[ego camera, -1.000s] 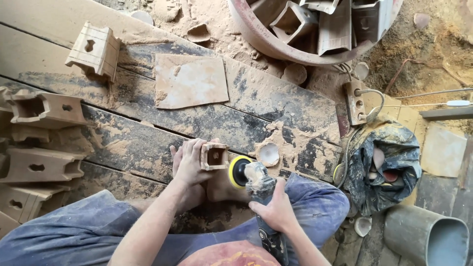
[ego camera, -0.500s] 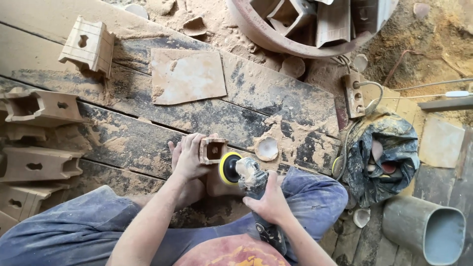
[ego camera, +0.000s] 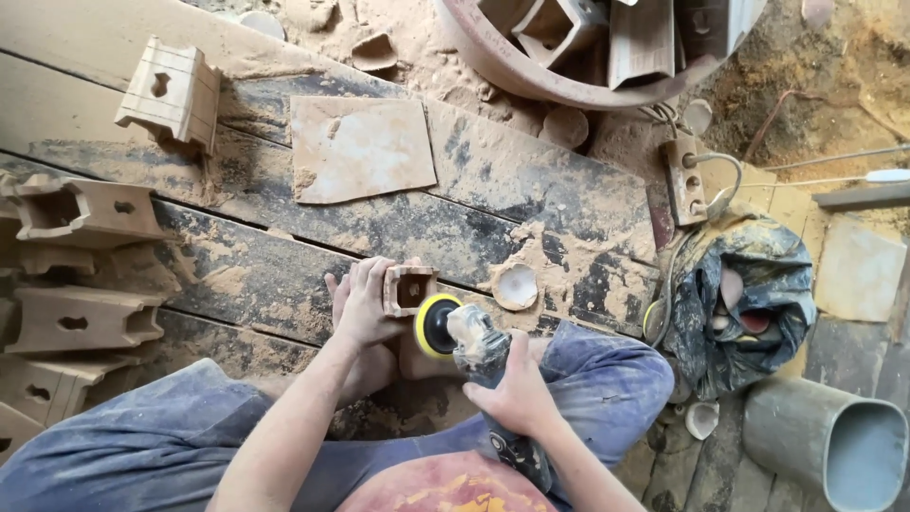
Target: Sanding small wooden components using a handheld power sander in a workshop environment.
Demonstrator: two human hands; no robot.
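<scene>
Seen from above, a seated person in dusty blue trousers works over dark, sawdust-caked planks (ego camera: 284, 275). At the far left lie several carved wooden blocks (ego camera: 81, 318) with slots cut through them, pale brown and rough; another carved block (ego camera: 171, 90) sits higher up. A flat, roughly square sheet of worn abrasive paper (ego camera: 360, 147) lies on the boards.

Near the centre, the left hand (ego camera: 365, 308) is curled around a small wooden block (ego camera: 408, 289), fingers wrapped over its top and left side. The block is squarish and hollow, its open mouth facing up toward the camera, and its right side faces a yellow-rimmed round sanding pad (ego camera: 436, 325). Pad and block are touching or very close; which cannot be told.

The right hand (ego camera: 517, 393) is closed tight around the dust-coated body of a handheld sander (ego camera: 483, 356). The tool's long axis runs from lower right up toward the upper left, pad end pointing at the block.

To the right rest a small round wooden disc (ego camera: 517, 284), a crumpled dark cloth (ego camera: 749, 303) and a grey pipe end (ego camera: 834, 441). A large round basin (ego camera: 569, 85) of wood pieces sits at the top.
</scene>
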